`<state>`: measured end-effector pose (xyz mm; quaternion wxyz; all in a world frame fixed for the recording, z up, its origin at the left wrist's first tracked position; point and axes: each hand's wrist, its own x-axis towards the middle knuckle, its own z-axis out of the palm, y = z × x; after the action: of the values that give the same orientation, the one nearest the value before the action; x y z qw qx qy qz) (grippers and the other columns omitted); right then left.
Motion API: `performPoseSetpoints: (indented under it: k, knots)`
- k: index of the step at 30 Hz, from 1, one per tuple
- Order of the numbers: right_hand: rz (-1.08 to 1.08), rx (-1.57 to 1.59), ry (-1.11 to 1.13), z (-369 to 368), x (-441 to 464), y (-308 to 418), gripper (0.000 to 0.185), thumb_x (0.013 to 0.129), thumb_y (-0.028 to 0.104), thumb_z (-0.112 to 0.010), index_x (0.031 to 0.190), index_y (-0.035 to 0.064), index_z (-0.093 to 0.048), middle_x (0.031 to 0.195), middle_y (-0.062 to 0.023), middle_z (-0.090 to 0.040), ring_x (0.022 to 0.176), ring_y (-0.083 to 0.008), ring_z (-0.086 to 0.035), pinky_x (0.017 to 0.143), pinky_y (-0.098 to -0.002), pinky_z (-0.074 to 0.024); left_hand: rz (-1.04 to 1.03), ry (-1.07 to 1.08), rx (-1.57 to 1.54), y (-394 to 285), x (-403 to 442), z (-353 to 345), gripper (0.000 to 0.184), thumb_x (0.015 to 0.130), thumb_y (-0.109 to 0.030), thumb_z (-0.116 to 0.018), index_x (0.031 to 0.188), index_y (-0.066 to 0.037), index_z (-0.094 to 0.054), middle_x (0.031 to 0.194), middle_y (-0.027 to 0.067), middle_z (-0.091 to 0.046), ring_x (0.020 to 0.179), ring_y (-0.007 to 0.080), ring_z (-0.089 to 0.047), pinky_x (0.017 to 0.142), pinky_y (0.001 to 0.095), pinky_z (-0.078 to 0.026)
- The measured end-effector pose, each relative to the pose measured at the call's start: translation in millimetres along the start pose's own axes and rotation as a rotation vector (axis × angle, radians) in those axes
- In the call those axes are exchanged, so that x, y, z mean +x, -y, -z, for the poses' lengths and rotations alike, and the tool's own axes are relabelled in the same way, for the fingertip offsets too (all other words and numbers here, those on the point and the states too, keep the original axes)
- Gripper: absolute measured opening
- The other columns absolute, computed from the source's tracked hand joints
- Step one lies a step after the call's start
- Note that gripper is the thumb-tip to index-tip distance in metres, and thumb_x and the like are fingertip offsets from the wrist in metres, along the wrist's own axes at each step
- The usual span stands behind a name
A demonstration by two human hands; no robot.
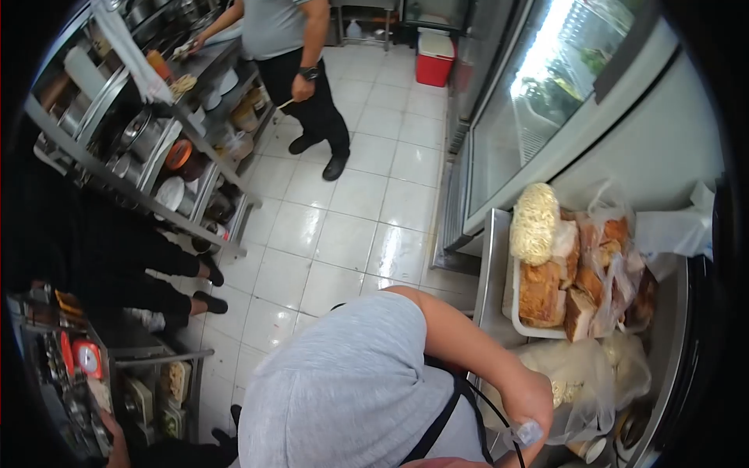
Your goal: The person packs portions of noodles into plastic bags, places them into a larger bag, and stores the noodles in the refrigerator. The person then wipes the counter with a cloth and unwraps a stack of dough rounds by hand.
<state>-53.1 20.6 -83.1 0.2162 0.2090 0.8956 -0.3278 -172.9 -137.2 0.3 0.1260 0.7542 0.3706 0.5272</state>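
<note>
My left arm reaches from a grey sleeve over the steel counter and bends downward at the lower right. Its fingers do not show, so what the left hand holds, if anything, cannot be made out. Clear crumpled plastic and a black cable lie across the lower part of this arm. Close beside it is a clear plastic bag with pale yellow contents. Beyond sits a white tray of browned meat chunks, topped by a bag of pale noodles. My right hand is out of view.
A glass-door fridge stands behind the counter. A person in a grey shirt works at the far left shelving. Another person's dark-clothed legs are at left. A red cooler stands on the tiled floor.
</note>
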Motion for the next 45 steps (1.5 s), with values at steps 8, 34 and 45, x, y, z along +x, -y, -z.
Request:
performPoseSetpoints:
  k: [8, 34, 45]
  knots:
    - [-0.1, 0.059, 0.02, -44.1, 49.1, -17.5, 0.06, 0.072, 0.02, -0.059, 0.12, -0.0051, -0.032, 0.109, -0.0134, -0.047, 0.1, -0.0211, -0.045, 0.087, -0.0321, -0.0347, 0.157, -0.157, 0.0, 26.7, -9.3, -4.9, 0.014, 0.07, -0.022, -0.049, 0.074, -0.011, -0.055, 0.07, 0.0102, -0.058, 0.068, 0.0326, -0.055, 0.055, 0.0417, -0.041]
    - [0.195, 0.36, -1.198, 46.4, -164.4, -9.2, 0.027, 0.076, 0.004, -0.054, 0.103, -0.0011, -0.053, 0.095, -0.0096, -0.058, 0.086, -0.0159, -0.055, 0.078, -0.0271, -0.0421, 0.238, -0.651, -0.162, 33.5, 24.5, 44.0, 0.015, 0.069, 0.004, -0.053, 0.079, -0.007, -0.049, 0.074, 0.0016, -0.048, 0.069, 0.0094, -0.047, 0.063, 0.0226, -0.042]
    - [-1.217, -0.021, -0.797, -154.5, -269.5, -117.7, 0.035, 0.08, 0.025, -0.047, 0.112, 0.0124, -0.048, 0.104, -0.0173, -0.052, 0.099, -0.0307, -0.049, 0.083, -0.0415, -0.0402, -0.497, -0.456, -0.236, -81.4, 99.4, -70.4, 0.036, 0.068, 0.002, -0.04, 0.104, -0.001, -0.045, 0.103, 0.0166, -0.047, 0.098, 0.0264, -0.045, 0.086, 0.0359, -0.036]
